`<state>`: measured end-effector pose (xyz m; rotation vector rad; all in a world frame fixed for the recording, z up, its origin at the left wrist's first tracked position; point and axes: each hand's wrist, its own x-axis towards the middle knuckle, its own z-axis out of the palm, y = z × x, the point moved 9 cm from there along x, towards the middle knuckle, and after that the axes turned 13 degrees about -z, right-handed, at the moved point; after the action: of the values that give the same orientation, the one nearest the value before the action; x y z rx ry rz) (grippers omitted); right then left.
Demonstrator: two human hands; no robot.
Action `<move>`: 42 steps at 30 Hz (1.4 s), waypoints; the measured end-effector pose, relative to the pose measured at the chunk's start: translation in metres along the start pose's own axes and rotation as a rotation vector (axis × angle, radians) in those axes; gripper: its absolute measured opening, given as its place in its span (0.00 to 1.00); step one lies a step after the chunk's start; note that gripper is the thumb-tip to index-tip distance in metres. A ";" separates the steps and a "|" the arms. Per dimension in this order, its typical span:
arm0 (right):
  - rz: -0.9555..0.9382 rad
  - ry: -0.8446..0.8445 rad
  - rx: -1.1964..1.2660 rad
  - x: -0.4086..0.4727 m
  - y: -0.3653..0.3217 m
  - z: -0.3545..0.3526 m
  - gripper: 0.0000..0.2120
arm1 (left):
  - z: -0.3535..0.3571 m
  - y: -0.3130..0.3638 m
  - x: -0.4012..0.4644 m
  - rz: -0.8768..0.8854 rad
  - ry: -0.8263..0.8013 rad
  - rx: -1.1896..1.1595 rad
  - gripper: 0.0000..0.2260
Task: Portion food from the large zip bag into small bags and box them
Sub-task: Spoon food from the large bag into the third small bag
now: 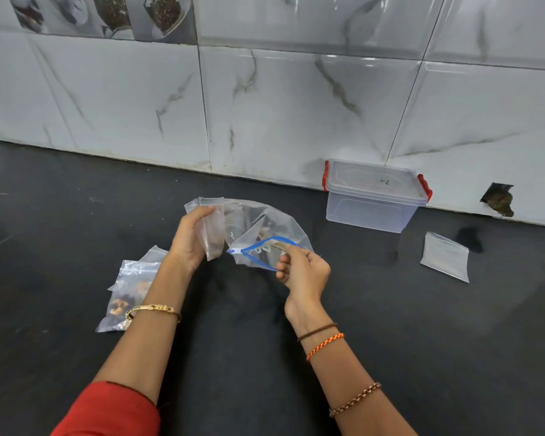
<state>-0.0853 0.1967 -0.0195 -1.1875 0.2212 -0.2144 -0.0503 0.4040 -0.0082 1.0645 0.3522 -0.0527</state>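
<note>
left hand [192, 237] grip: we see the back of the hand only; the fingertips closing on the small bag [214, 236] are hidden behind its plastic.
small bag contents: brownish blur at the bottom, below the grip; we can't tell what it is.
right hand [302, 268] grip: the fingertips reach into the mouth of the large zip bag [266, 229]; whether they pinch food, we can't tell.
large bag contents: pale bits just past the right fingertips, too blurred to tell.
filled bag [127, 295]: left of the left wrist, its right edge is hidden by the forearm.
lid writing on box [375, 196]: too small to read.
red sleeve [107, 413]: cut off by the bottom edge.
</note>
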 end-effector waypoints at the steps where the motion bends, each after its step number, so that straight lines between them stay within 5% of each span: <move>1: 0.013 0.008 0.009 -0.002 0.000 -0.005 0.06 | -0.002 0.000 -0.006 0.009 0.010 0.023 0.07; 5: 0.065 0.038 0.069 -0.003 0.001 -0.024 0.08 | -0.007 0.008 -0.027 0.122 0.090 0.139 0.10; 10: 0.124 0.049 0.143 -0.004 0.001 -0.046 0.10 | -0.007 0.007 -0.061 0.240 0.174 0.238 0.32; 13: 0.137 0.052 0.191 -0.001 -0.002 -0.057 0.10 | 0.011 0.006 -0.083 0.307 0.117 0.374 0.20; 21: 0.158 0.048 0.223 0.007 -0.020 -0.085 0.10 | 0.051 -0.032 -0.121 0.354 0.034 0.628 0.16; 27: 0.148 -0.166 0.244 0.017 -0.042 -0.081 0.09 | 0.056 -0.059 -0.122 0.328 0.130 0.890 0.14; 35: 0.176 -0.376 0.132 0.014 -0.051 -0.075 0.09 | 0.071 -0.052 -0.130 0.423 0.241 1.088 0.24; 42: 0.024 -0.509 -0.095 0.002 -0.052 -0.060 0.08 | 0.089 -0.066 -0.124 0.354 0.143 1.178 0.25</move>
<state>-0.1031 0.1248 0.0073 -1.2937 -0.2022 0.1240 -0.1578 0.2790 0.0126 2.2930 0.2410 0.1559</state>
